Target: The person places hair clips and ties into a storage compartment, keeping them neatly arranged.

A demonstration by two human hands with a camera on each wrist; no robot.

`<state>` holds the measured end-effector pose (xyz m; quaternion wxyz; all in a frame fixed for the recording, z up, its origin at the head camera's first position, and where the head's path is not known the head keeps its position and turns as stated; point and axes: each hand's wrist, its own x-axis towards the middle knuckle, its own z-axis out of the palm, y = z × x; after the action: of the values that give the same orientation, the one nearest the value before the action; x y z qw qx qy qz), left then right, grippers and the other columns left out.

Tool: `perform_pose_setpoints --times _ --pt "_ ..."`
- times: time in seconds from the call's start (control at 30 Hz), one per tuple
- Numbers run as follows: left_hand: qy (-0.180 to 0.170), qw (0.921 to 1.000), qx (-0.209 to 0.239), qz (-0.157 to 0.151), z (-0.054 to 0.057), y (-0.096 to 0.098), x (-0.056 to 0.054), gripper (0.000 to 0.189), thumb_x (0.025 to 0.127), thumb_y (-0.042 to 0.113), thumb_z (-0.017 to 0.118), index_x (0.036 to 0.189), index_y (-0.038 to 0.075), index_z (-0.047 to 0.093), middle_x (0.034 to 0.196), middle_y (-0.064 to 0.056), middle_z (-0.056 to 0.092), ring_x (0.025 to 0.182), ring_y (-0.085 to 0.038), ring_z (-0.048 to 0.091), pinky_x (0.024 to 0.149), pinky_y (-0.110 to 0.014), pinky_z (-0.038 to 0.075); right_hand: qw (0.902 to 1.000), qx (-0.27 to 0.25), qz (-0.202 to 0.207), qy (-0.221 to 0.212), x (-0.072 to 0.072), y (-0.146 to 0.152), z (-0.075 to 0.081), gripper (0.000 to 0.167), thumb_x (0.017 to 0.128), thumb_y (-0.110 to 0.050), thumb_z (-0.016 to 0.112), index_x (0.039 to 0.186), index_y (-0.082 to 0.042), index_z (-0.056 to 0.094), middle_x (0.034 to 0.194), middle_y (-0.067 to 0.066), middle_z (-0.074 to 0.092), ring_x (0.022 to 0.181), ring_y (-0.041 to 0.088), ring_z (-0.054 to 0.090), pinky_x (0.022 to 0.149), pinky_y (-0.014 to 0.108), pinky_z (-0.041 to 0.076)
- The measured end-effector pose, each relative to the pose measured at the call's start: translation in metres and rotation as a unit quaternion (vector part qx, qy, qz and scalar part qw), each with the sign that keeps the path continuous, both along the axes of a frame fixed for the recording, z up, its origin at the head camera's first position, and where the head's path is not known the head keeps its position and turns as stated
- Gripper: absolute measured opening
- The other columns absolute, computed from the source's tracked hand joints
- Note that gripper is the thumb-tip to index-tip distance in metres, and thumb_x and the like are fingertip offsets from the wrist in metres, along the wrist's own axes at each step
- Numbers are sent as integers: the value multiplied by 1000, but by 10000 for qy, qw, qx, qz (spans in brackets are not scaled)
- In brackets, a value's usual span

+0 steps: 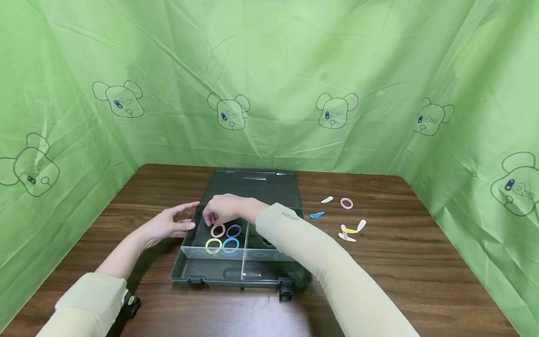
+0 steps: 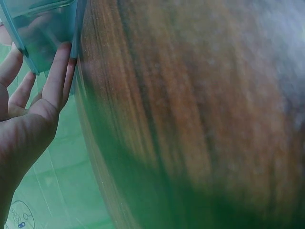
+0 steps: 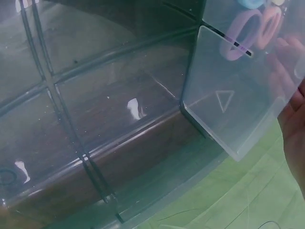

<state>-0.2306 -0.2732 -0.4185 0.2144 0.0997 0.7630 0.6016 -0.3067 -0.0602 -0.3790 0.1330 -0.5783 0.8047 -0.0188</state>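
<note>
left hand (image 1: 168, 225), uncurled, touched grey plastic box (image 1: 210, 269) at left edge; right hand (image 1: 225, 207), grip unclear, crowded pastel rings (image 1: 229, 239), risking nudges.

A dark brown, wood-grained tabletop (image 1: 412, 252) is enclosed on the left, far and right sides by wrinkled bright green cloth (image 1: 273, 56), on which round-eared cartoon animal heads (image 1: 229, 114) are drawn in thin dark outline.

Left arm (image 1: 120, 257) enters at lower left of the head view; left hand (image 1: 168, 224) sits left of centre, fingers extended, thumb apart below. Right arm (image 1: 337, 271) slants up from lower right; right hand (image 1: 225, 209) near centre, fingers bent downward, grip unclear.
</note>
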Motion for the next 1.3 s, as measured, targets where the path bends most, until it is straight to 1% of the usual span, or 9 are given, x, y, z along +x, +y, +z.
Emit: perform_pose_setpoints --times 0.17,0.33,0.5,0.67,0.73,0.87,1.03,1.17,1.3 --pt "-45 10000 -1 -1 -2 0 -1 77 89 14 65 151 9 19 147 -32 25 118 -34 53 90 -38 53 9991 -79 109 -399 -2 3 5 13 83 -10 69 95 -15 70 87 -8 66 78 1 57 70 11 45" --pt "-52 10000 -53 28 -3 -2 -3 76 90 14 65 151 10 20 147 -32 24 118 -36 52 89 -39 53 9977 -126 275 -605 1 12 13 13 83 -10 70 95 -13 69 88 -6 67 78 2 58 71 10 46" --pt "21 9999 -169 -2 -2 -1 -2 75 91 13 63 151 9 19 147 -33 21 121 -38 48 90 -40 53 9969 -193 422 -639 7 23 25 13 83 -9 70 96 -10 70 87 -6 66 77 2 57 71 10 45" --pt "68 9999 -88 -6 -3 -2 -3 74 92 10 61 151 7 18 147 -33 22 122 -39 47 91 -40 52 9957 -261 524 -724 11 37 40 15 82 -8 71 97 -10 70 86 -6 66 78 2 57 73 11 46" --pt "66 10000 -39 1 -4 -1 -3 74 91 8 61 151 7 18 147 -33 23 122 -40 46 91 -40 52 9956 -301 517 -719 12 44 46 14 82 -9 71 96 -11 70 87 -6 66 79 1 57 74 12 47" --pt "45 10000 5 -12 -5 -1 -3 74 91 7 61 151 8 18 149 -32 19 128 -44 38 91 -40 52 9956 -354 442 -752 14 63 59 14 82 -8 71 95 -13 69 89 -3 68 81 2 58 77 16 49" --pt "60 10000 -20 16 -4 -2 -1 76 90 10 64 151 9 18 151 -30 16 132 -47 30 91 -40 52 9965 -320 318 -700 22 89 79 15 83 -7 69 98 -11 70 92 -1 68 86 8 61 81 21 51" --pt "88 9999 -58 19 -5 -2 -2 76 90 11 64 151 9 19 151 -30 17 130 -46 34 91 -40 52 9971 -317 366 -582 29 108 91 15 84 -8 69 99 -12 69 94 -2 68 88 9 62 81 18 49" --pt "127 9999 -68 -28 -6 -2 -3 77 89 13 65 151 8 19 150 -31 19 125 -41 44 91 -40 52 9966 -443 473 -512 39 128 102 14 85 -11 70 99 -13 69 94 -4 67 89 7 61 80 14 48"
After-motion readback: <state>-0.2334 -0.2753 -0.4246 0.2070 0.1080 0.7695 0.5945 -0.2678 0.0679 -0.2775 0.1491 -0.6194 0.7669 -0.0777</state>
